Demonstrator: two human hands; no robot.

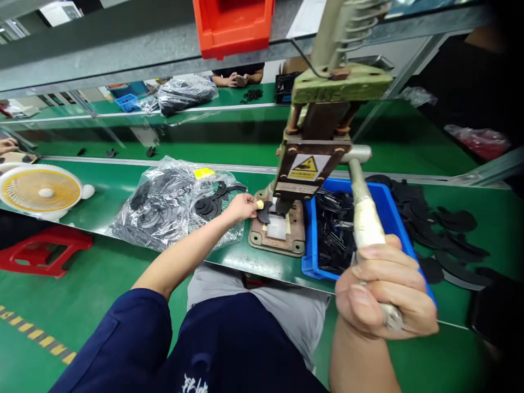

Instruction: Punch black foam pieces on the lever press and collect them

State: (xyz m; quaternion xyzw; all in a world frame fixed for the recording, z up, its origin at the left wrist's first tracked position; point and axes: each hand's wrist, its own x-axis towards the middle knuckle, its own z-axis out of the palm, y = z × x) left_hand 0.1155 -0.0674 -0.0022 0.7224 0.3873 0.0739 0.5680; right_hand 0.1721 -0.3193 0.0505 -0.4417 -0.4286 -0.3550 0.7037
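In the head view, my right hand (387,289) is wrapped round the taped lever handle (368,221) of a green hand press (339,87). My left hand (244,208) pinches a small black curved piece (264,213) at the press base (276,246), under the ram. A yellow cover (260,204) sits on one of its fingertips. Left of the press, a clear plastic bag (159,210) holds many black curved pieces. A blue bin (310,256) full of black parts stands just right of the base, partly behind my right hand and the lever.
Loose black curved pieces (454,221) lie on the green bench right of the bin. A fan (45,191) stands at the left, above a red stool (49,251). An orange-red bin (235,33) rests on the overhead shelf. Across the bench, another person's hands (238,80) hold something.
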